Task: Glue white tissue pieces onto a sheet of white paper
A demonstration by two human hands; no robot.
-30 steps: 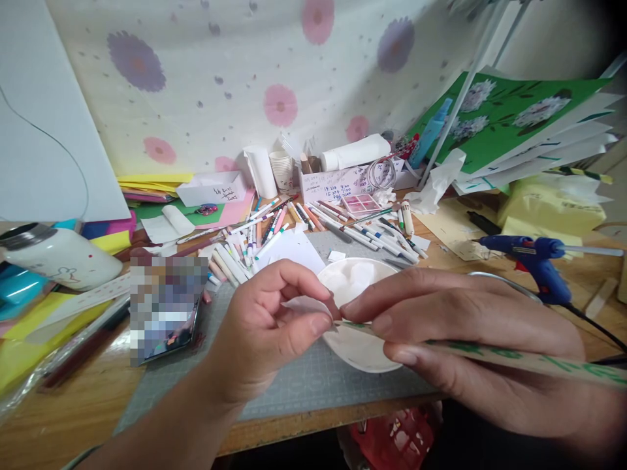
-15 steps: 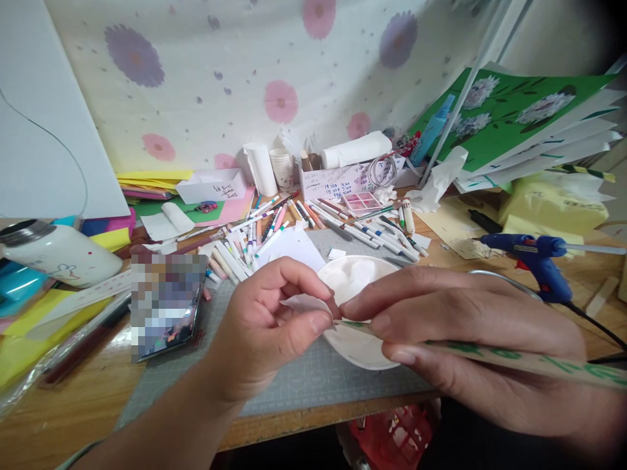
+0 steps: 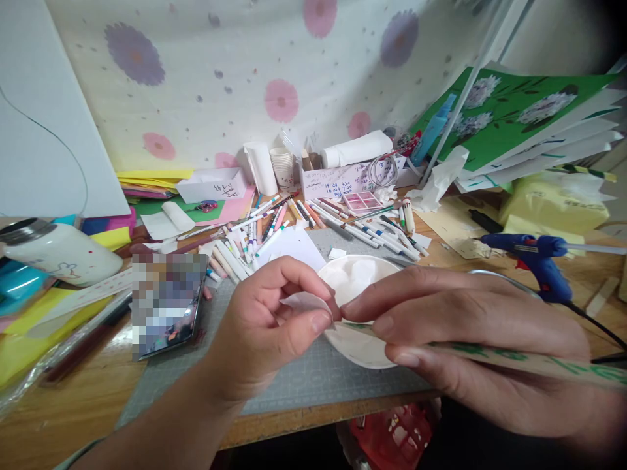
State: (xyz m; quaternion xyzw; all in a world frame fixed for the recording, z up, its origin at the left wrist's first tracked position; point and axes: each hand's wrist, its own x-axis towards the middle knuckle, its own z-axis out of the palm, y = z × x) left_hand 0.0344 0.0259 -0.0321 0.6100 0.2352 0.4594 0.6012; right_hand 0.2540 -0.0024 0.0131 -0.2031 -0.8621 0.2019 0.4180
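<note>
While my left hand [image 3: 269, 329] pinches paper [image 3: 307, 301], my right hand [image 3: 473, 320] grips a green-marked stick [image 3: 514, 360]. Neither has visibly shifted, suggesting careful work.

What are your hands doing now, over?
Left hand pinching white paper. Right hand gripping green-marked stick, tip close to the paper. White bowl behind, partly hidden by the hands.

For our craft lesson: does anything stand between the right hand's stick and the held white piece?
Nothing visible: the patterned stick in the right hand ends close beside the white piece; contact is unclear.
</note>
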